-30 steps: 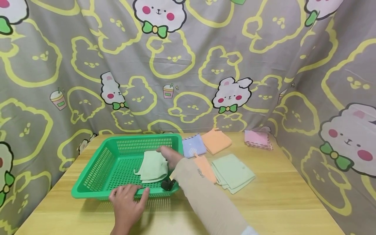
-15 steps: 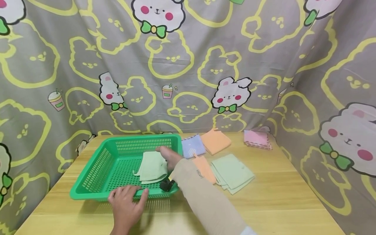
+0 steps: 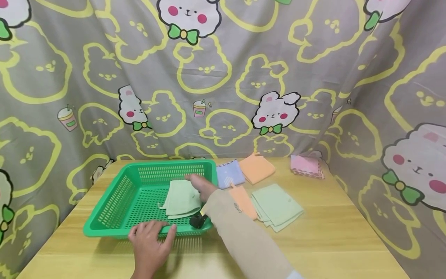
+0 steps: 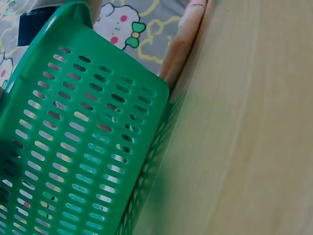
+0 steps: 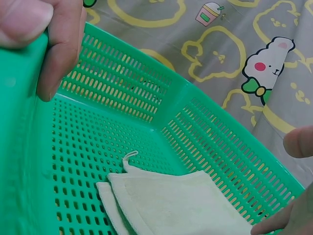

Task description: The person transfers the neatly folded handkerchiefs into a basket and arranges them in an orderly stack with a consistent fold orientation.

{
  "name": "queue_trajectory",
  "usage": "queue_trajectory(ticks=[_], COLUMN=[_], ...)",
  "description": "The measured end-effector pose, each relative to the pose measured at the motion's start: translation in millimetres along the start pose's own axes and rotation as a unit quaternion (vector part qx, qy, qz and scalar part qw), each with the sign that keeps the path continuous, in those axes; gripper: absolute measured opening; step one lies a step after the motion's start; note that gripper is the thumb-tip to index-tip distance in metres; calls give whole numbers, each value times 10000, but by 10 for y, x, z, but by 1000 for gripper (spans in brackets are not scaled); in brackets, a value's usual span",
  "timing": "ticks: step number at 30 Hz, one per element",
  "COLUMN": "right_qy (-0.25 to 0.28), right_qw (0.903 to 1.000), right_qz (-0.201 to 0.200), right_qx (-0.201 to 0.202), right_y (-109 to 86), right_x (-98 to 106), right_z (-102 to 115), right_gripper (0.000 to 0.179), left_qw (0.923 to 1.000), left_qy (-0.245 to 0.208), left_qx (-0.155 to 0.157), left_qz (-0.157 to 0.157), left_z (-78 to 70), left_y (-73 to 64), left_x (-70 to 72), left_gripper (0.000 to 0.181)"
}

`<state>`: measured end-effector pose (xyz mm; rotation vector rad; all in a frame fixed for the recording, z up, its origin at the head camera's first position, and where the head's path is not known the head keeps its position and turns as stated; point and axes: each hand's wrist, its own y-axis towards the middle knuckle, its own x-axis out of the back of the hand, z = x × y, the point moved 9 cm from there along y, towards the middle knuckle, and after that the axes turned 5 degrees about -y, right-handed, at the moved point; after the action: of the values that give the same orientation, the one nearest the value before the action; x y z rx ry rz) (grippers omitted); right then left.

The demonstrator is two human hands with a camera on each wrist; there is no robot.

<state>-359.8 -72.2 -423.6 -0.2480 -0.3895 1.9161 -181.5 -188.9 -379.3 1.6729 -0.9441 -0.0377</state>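
Observation:
A green plastic basket (image 3: 174,162) with slotted walls stands at the left of the table. My left hand (image 3: 151,240) grips its near rim, the thumb outside and the fingers hooked inside, as the right wrist view shows. On the basket floor lies a folded pale green towel (image 3: 179,199), its hanging loop at the left corner. My right hand (image 3: 202,186) reaches over the right rim into the basket. In the right wrist view, fingers (image 5: 279,220) of that hand rest at the towel's edge, while the thumb stands apart above it. The basket wall (image 4: 107,54) fills the left wrist view.
Right of the basket lie a blue towel (image 3: 230,174), an orange towel (image 3: 257,168), another orange towel (image 3: 244,201) partly behind the sleeve (image 3: 244,240), and a pale green towel (image 3: 277,207). A pink towel (image 3: 306,166) lies far right. A patterned curtain (image 3: 223,128) hangs behind.

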Motion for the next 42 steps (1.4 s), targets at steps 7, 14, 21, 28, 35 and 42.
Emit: queue_trajectory(ticks=[7,14,21,28,35,42], right_qy=[-154,-204,-240,-222,-242,-317], right_qw=[9998,9996,9994,9994,9990,9980], right_qz=[-100,-199,-236,-283,-372,-547], right_qx=[-25,-37,-20,-25,-37,-66], right_y=[2,-10,-35,-31,-25,-14], right_x=[15,34,40,44,46,62], right_z=[25,5,16,29,27,24], right_gripper=[49,51,54,50,48,52], left_qw=[10000,10000,9999,9999,9999,9999], left_qy=[-30,-14,13,14,-7,3], left_qx=[-15,8,34,3,11,30], left_qz=[10,81,127,112,104,122], left_z=[4,21,18,15,6,-1], left_y=[7,1,5,9,13,19], left_x=[3,-13,-13,-12,-2,2], left_gripper=[34,33,32,35,35,33])
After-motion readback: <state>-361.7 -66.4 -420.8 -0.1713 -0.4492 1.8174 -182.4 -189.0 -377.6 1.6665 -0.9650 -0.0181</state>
